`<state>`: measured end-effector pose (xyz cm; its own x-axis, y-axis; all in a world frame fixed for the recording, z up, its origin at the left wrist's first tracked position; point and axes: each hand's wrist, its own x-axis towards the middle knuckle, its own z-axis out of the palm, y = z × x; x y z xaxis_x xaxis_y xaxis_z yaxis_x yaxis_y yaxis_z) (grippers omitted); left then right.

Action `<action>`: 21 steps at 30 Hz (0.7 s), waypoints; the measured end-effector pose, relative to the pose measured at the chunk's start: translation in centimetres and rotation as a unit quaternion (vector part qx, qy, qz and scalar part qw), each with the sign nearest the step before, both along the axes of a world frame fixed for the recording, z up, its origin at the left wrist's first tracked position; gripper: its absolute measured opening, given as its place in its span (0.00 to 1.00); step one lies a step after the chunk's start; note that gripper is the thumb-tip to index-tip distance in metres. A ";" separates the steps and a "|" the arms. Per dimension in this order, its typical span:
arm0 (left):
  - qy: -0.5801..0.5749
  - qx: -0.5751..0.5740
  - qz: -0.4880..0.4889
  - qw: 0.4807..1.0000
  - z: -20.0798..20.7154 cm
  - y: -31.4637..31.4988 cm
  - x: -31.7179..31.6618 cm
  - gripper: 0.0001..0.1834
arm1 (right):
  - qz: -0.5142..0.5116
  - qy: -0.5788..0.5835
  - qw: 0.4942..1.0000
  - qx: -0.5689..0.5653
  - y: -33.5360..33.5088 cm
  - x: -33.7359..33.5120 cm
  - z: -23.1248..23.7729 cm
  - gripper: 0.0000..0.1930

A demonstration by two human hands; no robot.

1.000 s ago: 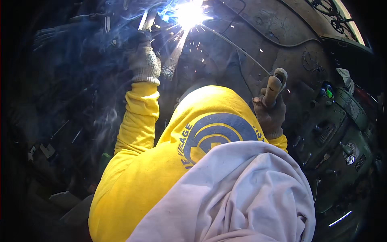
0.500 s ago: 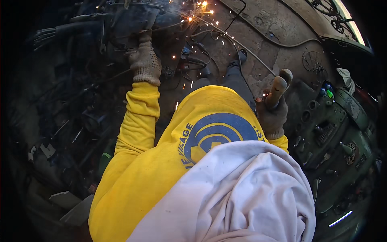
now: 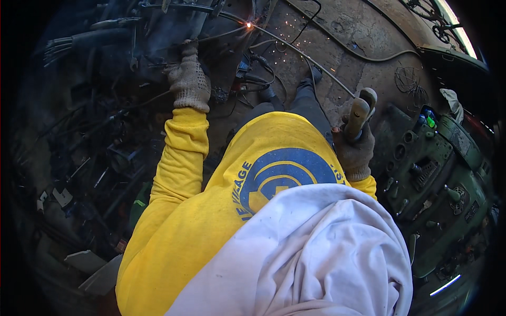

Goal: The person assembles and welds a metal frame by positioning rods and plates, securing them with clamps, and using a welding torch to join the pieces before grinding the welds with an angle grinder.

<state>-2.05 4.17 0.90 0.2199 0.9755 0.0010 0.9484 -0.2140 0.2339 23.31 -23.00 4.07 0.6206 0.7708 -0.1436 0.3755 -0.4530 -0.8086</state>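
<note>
My right hand (image 3: 354,150), in a brown knit glove, is closed round a welding electrode holder (image 3: 358,118) with rounded tan jaws. From it a long thin electrode (image 3: 303,55) slants up and left to a glowing orange spot (image 3: 249,25) on dark metalwork. My left hand (image 3: 190,81), in a dotted knit glove, is closed at the metalwork, beside a flat metal bar (image 3: 199,25). A thin metal rod (image 3: 224,35) runs from near its fingertips toward the glow. What its fingers hold is hidden.
Small sparks scatter over the stained concrete floor (image 3: 348,26), where cables (image 3: 363,55) lie near my feet. On the right stands a green machine (image 3: 443,179) with knobs and levers. Dark metal scraps and tools (image 3: 121,155) crowd the left. A wire coil (image 3: 411,81) lies upper right.
The bright shower of sparks has shrunk to a small glow with faint scattered sparks. My right hand and the electrode holder have shifted slightly left. My left hand stays in place.
</note>
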 end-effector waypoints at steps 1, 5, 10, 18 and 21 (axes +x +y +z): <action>0.007 -0.003 -0.002 1.000 0.3 0.0 0.2 0.40 | 0.000 0.002 1.000 0.005 0.0 0.0 0.0 0.26; -0.035 0.024 -0.037 0.998 -1.6 0.7 -1.3 0.37 | 0.010 -0.002 1.000 0.006 0.1 0.0 0.1 0.26; 0.082 0.079 -0.089 0.990 -0.7 0.4 -0.5 0.26 | -0.032 0.080 0.996 0.022 0.3 -0.2 0.1 0.19; 0.064 0.007 -0.022 0.998 -1.6 0.4 -1.1 0.38 | 0.003 0.062 0.997 0.045 0.6 -0.1 0.3 0.18; -0.012 0.028 -0.095 0.995 -1.3 0.6 -1.3 0.40 | -0.035 0.049 0.998 0.019 -0.1 -0.3 -0.3 0.17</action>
<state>-3.30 4.81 -0.38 0.3992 0.9147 0.0624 0.8838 -0.4021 0.2393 22.96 -23.10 3.75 0.6571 0.7325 -0.1781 0.2630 -0.4442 -0.8565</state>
